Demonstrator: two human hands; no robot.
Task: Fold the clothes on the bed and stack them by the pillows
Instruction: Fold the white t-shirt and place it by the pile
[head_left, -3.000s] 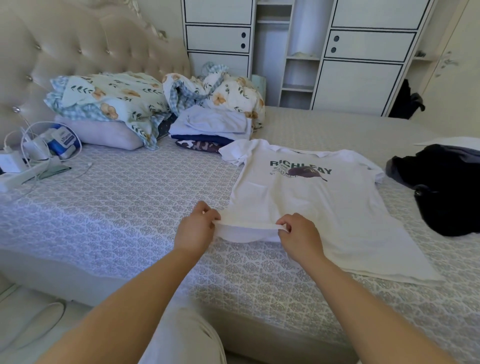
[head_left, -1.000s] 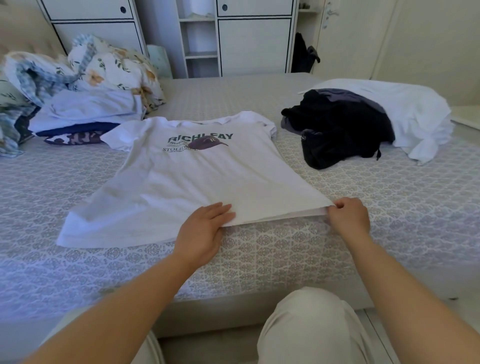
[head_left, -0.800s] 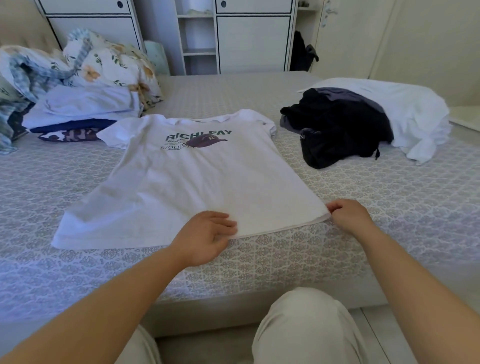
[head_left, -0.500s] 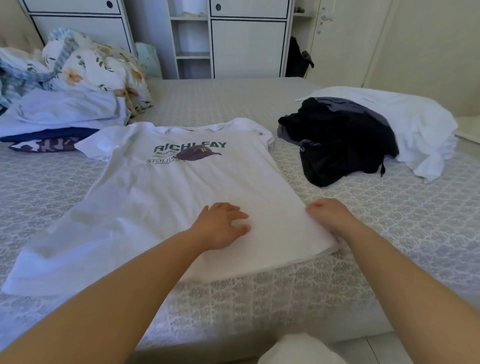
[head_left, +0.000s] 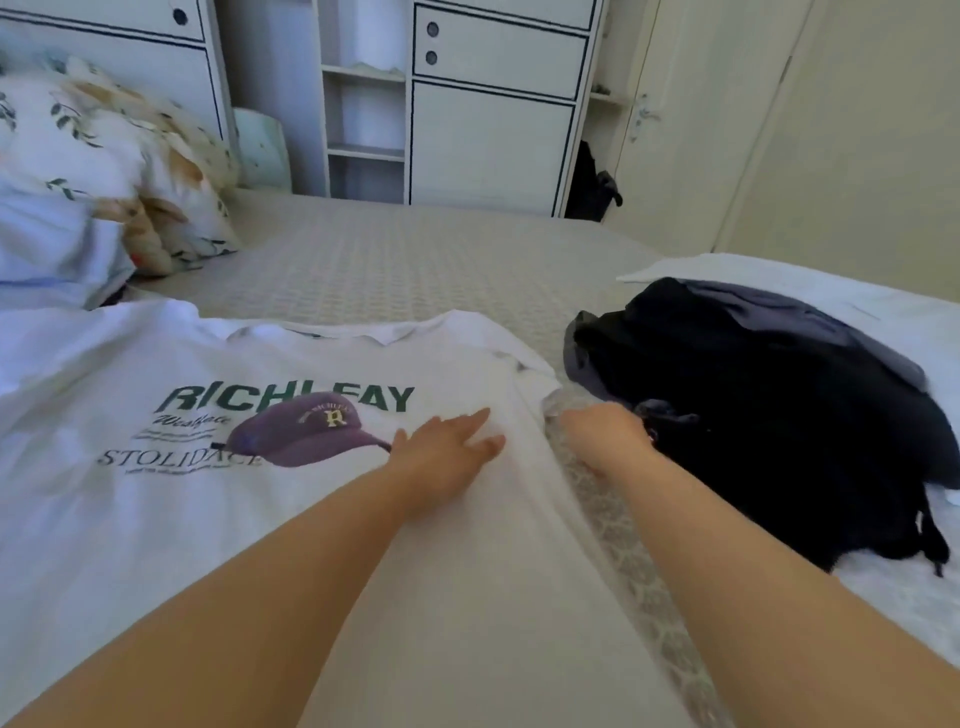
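On the bed: one white T-shirt lies spread flat, front side up, filling the centre and 9 o'clock part of the view.
Writing on the shirt: "RICHLEAY" in green, "STOLIDACE" in thin dark letters, one purple cap with a gold "R".
Hands: two.
Left hand: flat on the shirt with straight fingers, gripping nothing.
Right hand: at the shirt's edge toward 3 o'clock; its fingers are hidden, so I cannot tell the grip.
Other clothes: one dark pile at 3 o'clock, over one white cloth.
Pillows: one floral pillow at 10 o'clock.
Wardrobe: at 12 o'clock, white with dark lines.
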